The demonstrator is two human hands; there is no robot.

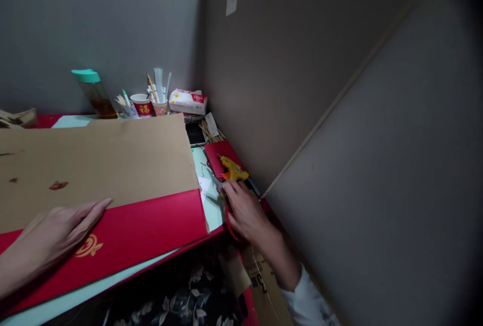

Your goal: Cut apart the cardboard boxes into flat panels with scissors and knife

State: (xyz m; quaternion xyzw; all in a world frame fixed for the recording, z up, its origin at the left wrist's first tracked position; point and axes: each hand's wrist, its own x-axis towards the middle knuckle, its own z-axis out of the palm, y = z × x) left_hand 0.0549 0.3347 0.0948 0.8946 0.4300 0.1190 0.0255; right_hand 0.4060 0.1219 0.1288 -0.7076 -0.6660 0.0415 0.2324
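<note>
In the head view we count one pair of scissors (pixel 218 183), one yellow glue gun (pixel 234 169), one cardboard sheet (pixel 124 157), one red panel (pixel 158 218) along its near side, three cups (pixel 142 108) and one teal-lidded bottle (pixel 96 95). The pale-topped desk (pixel 214 215) stands in a corner between grey walls (pixel 302 64). Our right hand (pixel 245 210) grips the scissors, blades pointing away, just beside the glue gun. Our left hand (pixel 70 228) lies palm-down, fingers outstretched, on the red panel, with the cardboard sheet beyond.
</note>
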